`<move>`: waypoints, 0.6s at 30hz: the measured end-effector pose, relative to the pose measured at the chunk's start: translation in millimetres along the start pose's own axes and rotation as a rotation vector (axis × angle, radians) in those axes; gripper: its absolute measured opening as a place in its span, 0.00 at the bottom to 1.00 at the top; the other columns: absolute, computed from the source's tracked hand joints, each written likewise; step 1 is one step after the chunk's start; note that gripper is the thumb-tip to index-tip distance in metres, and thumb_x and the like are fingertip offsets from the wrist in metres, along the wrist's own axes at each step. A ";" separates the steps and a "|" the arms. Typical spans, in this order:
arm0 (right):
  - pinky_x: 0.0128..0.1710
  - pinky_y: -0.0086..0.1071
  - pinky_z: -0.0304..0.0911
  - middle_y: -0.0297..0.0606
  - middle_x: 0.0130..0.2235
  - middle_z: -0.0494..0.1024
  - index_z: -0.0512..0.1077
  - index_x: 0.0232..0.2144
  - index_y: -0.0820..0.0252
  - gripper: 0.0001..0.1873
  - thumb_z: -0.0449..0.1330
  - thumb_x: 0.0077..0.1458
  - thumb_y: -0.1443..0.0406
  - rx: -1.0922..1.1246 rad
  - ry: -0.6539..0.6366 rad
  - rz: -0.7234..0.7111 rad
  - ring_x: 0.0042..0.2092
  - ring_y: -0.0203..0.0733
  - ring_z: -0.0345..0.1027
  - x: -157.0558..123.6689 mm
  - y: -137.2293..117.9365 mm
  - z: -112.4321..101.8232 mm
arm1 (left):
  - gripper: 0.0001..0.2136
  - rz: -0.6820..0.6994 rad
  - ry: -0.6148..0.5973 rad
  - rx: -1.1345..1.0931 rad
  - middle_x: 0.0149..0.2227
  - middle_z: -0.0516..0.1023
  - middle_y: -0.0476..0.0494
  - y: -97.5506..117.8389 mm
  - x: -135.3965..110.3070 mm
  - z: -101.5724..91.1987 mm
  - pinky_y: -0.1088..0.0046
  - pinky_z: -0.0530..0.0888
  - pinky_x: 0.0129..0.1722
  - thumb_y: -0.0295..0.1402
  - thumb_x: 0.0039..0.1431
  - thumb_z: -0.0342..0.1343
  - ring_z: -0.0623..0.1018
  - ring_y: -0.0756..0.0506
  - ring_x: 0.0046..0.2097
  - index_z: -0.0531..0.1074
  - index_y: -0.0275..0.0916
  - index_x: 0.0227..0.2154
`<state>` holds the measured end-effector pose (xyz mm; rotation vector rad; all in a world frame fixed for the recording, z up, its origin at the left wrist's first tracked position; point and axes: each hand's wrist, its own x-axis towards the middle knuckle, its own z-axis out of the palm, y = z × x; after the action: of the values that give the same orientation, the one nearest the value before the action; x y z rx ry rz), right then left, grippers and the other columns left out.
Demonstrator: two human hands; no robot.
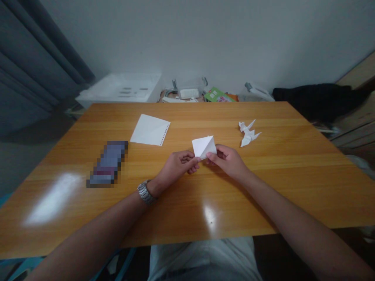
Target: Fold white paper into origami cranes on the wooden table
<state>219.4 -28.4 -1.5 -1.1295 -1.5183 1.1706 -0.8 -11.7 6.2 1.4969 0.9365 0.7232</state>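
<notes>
A small folded sheet of white paper [202, 147] is held up between my two hands, with a diagonal crease across its face. My left hand [183, 162], with a metal watch [146, 192] on its wrist, pinches the lower left corner between thumb and curled fingers. On the lower right edge, the thumb and fingers of my right hand [227, 158] are closed on the same paper. Two white folded paper figures [248, 134], shaped like birds, lie close together on the table to the right.
On the wooden table [293, 187] lie a white sheet with a perforated edge [150, 129] and a pixelated, phone-like object [108, 164] at the left. Beyond the far edge are a white bin [120, 88], a green book [218, 95] and dark cloth [316, 99].
</notes>
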 end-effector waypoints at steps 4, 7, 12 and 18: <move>0.36 0.34 0.69 0.38 0.33 0.81 0.75 0.36 0.59 0.16 0.65 0.59 0.51 -0.009 0.003 -0.001 0.34 0.42 0.75 -0.4 -1.5 0.5 | 0.16 -0.024 -0.006 -0.016 0.28 0.79 0.46 2.7 0.0 0.3 0.78 0.74 0.29 0.45 0.62 0.62 0.76 0.52 0.27 0.73 0.35 0.31; 0.35 0.34 0.69 0.38 0.33 0.81 0.75 0.36 0.59 0.17 0.65 0.60 0.51 -0.018 0.001 0.001 0.34 0.42 0.75 -0.9 -2.3 0.7 | 0.17 -0.058 0.000 -0.036 0.27 0.79 0.46 4.9 0.3 0.3 0.77 0.74 0.28 0.46 0.61 0.63 0.76 0.52 0.26 0.73 0.35 0.29; 0.36 0.35 0.70 0.38 0.33 0.81 0.75 0.35 0.58 0.17 0.65 0.59 0.50 -0.011 -0.008 0.010 0.34 0.42 0.76 -1.7 -4.5 1.2 | 0.18 -0.076 0.011 -0.086 0.26 0.78 0.46 5.2 0.5 0.1 0.77 0.73 0.27 0.46 0.59 0.64 0.75 0.52 0.25 0.72 0.35 0.27; 0.37 0.35 0.72 0.37 0.37 0.80 0.68 0.38 0.54 0.20 0.68 0.54 0.49 0.113 0.020 0.035 0.35 0.42 0.76 0.1 -7.0 3.8 | 0.18 -0.035 0.012 -0.079 0.26 0.78 0.46 3.8 -0.3 -0.2 0.77 0.74 0.27 0.47 0.60 0.63 0.75 0.52 0.25 0.72 0.36 0.28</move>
<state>214.7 -29.9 4.8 -1.0934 -1.4042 1.2490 -0.5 -12.0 10.0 1.4053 0.9309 0.7363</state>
